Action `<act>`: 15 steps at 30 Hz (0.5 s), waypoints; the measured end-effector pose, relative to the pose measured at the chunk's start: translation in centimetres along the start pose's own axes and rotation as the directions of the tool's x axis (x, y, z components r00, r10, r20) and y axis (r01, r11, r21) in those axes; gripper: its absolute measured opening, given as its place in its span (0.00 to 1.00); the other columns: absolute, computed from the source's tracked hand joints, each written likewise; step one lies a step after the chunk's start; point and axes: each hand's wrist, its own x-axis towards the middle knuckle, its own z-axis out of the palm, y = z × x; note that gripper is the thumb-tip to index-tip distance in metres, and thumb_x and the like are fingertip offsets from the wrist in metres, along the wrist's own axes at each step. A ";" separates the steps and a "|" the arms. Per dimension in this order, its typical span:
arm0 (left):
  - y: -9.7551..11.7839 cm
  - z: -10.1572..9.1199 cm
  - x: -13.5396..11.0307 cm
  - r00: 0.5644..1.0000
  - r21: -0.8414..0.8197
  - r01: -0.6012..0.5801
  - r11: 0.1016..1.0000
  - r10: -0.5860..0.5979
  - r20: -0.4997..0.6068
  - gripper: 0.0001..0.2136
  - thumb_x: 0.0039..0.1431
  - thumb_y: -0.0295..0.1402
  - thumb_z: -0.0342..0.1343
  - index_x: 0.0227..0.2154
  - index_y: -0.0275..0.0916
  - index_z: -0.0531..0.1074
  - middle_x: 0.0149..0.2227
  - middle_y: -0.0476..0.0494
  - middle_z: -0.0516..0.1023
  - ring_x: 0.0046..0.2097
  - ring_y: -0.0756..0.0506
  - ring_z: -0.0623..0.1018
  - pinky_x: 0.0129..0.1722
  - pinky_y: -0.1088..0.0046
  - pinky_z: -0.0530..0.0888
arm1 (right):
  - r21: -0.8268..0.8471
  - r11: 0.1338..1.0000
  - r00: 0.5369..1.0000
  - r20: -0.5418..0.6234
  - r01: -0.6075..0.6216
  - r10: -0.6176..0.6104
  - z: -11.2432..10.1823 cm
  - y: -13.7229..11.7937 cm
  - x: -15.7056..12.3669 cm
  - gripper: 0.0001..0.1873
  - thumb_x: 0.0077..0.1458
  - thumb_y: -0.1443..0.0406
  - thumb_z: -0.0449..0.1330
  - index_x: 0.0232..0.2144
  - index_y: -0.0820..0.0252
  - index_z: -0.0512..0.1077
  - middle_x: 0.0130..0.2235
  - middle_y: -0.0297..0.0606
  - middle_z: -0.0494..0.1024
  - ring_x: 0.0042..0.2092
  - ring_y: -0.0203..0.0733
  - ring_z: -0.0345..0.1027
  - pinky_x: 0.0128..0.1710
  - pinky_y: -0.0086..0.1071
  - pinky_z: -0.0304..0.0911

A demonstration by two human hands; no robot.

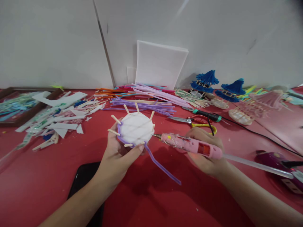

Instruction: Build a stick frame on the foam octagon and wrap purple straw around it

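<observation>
Above the red table, my left hand [124, 154] grips a white foam disc [136, 127] by its lower left edge. Several short wooden sticks stand out around the disc's rim. A purple pipe cleaner [163, 171] wraps part of the edge, and its loose end hangs down to the right. My right hand [208, 148] is closed around a pink hot glue gun [189, 145]. The gun's metal nozzle points left at the right edge of the disc, touching or very close to it. A long clear glue stick [258, 165] extends from the gun's back.
Purple pipe cleaners [144, 105] and other colours lie along the wall. Scissors [189, 120] and a black-and-green tool [207, 115] with a cord are behind the gun. Foam scraps [63, 126] lie left, a black phone [82, 176] near my left forearm, small blue-roofed models [204, 82] at back right.
</observation>
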 end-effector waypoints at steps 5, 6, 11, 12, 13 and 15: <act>-0.2 -0.2 0.2 1.000 -0.002 -0.017 1.000 0.017 0.025 0.34 0.43 0.24 0.65 0.53 0.48 0.58 0.41 0.50 0.75 0.36 0.51 0.76 0.31 0.81 0.78 | -0.023 1.000 1.000 -0.001 -0.016 0.016 -0.1 0.1 0.0 0.05 0.48 0.72 0.53 0.26 0.57 0.63 0.23 0.33 0.66 0.23 0.36 0.60 0.22 0.31 0.54; -0.2 -0.2 0.2 0.999 0.000 -0.016 1.000 0.016 0.029 0.35 0.43 0.24 0.65 0.54 0.48 0.58 0.42 0.50 0.75 0.36 0.51 0.76 0.31 0.81 0.78 | -0.034 0.999 1.000 0.005 -0.014 0.014 -0.1 0.1 0.0 0.05 0.47 0.72 0.53 0.26 0.57 0.63 0.24 0.33 0.66 0.24 0.36 0.60 0.22 0.31 0.55; -0.2 -0.4 0.2 1.000 0.007 -0.009 1.000 0.009 0.022 0.36 0.43 0.24 0.65 0.54 0.48 0.56 0.41 0.50 0.75 0.35 0.52 0.76 0.32 0.81 0.78 | -0.080 0.997 1.000 -0.002 0.006 -0.006 -0.2 0.0 0.2 0.06 0.47 0.72 0.53 0.25 0.56 0.62 0.22 0.32 0.66 0.23 0.36 0.61 0.22 0.30 0.55; -0.2 -0.4 0.1 1.000 0.009 -0.010 1.000 0.010 0.018 0.36 0.43 0.24 0.65 0.55 0.48 0.56 0.42 0.50 0.75 0.36 0.52 0.77 0.32 0.81 0.77 | -0.080 0.997 1.000 -0.004 0.005 -0.006 -0.2 -0.1 0.2 0.06 0.47 0.72 0.53 0.25 0.56 0.62 0.22 0.32 0.66 0.23 0.36 0.60 0.22 0.30 0.55; -0.2 -0.3 0.1 1.000 0.012 -0.008 1.000 0.008 0.014 0.36 0.43 0.24 0.65 0.55 0.48 0.56 0.42 0.50 0.75 0.36 0.52 0.77 0.32 0.81 0.77 | -0.077 0.997 1.000 -0.002 0.003 -0.003 -0.3 -0.1 0.2 0.05 0.47 0.72 0.53 0.25 0.56 0.62 0.22 0.32 0.65 0.22 0.36 0.60 0.22 0.30 0.55; -0.1 -0.2 0.0 1.000 0.018 -0.003 1.000 0.003 0.002 0.36 0.43 0.25 0.66 0.55 0.48 0.56 0.41 0.50 0.75 0.36 0.51 0.77 0.31 0.81 0.77 | -0.069 0.998 1.000 -0.002 -0.004 0.004 -0.3 -0.2 0.3 0.05 0.47 0.71 0.53 0.25 0.56 0.62 0.21 0.31 0.65 0.22 0.36 0.59 0.21 0.30 0.54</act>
